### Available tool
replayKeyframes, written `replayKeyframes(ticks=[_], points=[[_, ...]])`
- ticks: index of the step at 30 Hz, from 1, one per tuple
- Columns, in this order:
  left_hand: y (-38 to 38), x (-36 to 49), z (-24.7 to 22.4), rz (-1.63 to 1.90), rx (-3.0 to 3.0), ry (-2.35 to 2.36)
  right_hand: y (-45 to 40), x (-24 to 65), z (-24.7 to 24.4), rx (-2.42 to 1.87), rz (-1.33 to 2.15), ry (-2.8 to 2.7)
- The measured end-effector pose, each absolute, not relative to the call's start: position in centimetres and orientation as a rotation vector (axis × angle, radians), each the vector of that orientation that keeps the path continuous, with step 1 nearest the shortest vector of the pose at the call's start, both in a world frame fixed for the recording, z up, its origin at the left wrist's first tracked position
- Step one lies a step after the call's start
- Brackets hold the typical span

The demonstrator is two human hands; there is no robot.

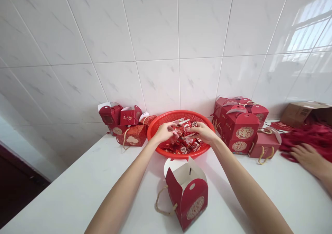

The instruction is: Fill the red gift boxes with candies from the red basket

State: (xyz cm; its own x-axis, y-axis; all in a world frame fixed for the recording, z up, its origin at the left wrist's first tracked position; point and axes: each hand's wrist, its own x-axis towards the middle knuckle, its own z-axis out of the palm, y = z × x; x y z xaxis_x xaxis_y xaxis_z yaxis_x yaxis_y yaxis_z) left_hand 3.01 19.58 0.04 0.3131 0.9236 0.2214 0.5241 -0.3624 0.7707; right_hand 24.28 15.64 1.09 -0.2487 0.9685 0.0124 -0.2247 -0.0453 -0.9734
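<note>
So, starting at the back left corner of the worktop (103,178): there's a little pile of red gift boxes (132,136), some sitting on top of others, near the tiled wall (155,26). Next along is the left hand (164,133), reaching over the rim of a red plastic basket (178,155). Its fingers are curled down among the packets, but it's blurry there, so I honestly can't tell if it's gripping any. The basket sits by the middle of the worktop's back edge and holds a heap of small red-and-white wrapped packets (187,142). Just in front of it, between the two forearms, an open gift box (195,201) stands upright with its top flaps up and pale inside showing, a rope handle (156,203) looping out on its left. The right hand (205,133) comes in over the basket's other side, thumb and fingers pinching a packet. Right of that, against the back edge, there's a stack of red boxes (243,121), with a pinkish box (264,144) right in front of its right end. Further right, a brown carton (298,114) lies near the back edge behind some dark red fabric (306,133), and another person's hand (310,158) rests against the fabric, fingers spread.
</note>
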Motion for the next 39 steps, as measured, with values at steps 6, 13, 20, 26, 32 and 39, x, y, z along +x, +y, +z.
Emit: replayKeyframes(ticks=[6, 13, 20, 26, 32, 39], points=[[20.1, 2.7, -0.1, 1.049, 1.992, 1.217, 15.7, 24.2, 1.0, -0.916, 1.464, -1.167], [19.8, 2.9, 0.3, 1.224, 1.895, 1.211, 15.3, 24.0, 1.4, -0.932, 1.463, -1.165], [18.5, 3.2, 1.6, 1.246, 1.784, 0.981, 15.6, 24.2, 1.2, -0.936, 1.459, -1.156], [17.4, 2.8, 2.4, 1.302, 1.911, 0.874, 15.4, 24.4, 1.5, -0.9, 1.495, -1.065], [16.7, 2.9, 2.6, 1.169, 2.053, 0.821, 15.2, 24.4, 1.9, -0.895, 1.524, -1.053], [16.9, 3.3, 2.5, 0.803, 1.92, 0.761, 15.6, 24.5, 1.5, -0.947, 1.41, -1.034]])
